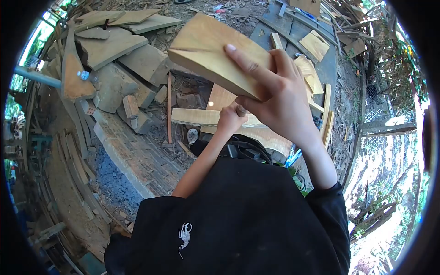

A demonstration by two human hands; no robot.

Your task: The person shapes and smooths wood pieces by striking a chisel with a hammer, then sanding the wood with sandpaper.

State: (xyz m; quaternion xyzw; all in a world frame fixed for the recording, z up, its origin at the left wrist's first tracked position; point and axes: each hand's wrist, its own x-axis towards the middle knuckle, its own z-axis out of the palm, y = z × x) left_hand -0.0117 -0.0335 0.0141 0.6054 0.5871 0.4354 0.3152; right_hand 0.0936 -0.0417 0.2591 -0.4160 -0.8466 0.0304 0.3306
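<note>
The right hand (pixel 279 96) holds a thick block of pale wood (pixel 215 55) up in front of the camera, well above the workbench (pixel 256 133). The block's long axis runs from upper left down to the right, and the hand clamps its lower right end: fingers wrapped over the top face, index finger (pixel 245 62) stretched along it, thumb underneath. The left hand (pixel 231 118) sits lower, under the block and just above the workbench. It is curled narrowly around something small and dark, possibly a tool handle; what it is cannot be told. The right hand is the nearer to the block. A heap of rough slabs (pixel 114 59) lies left of the workbench.
</note>
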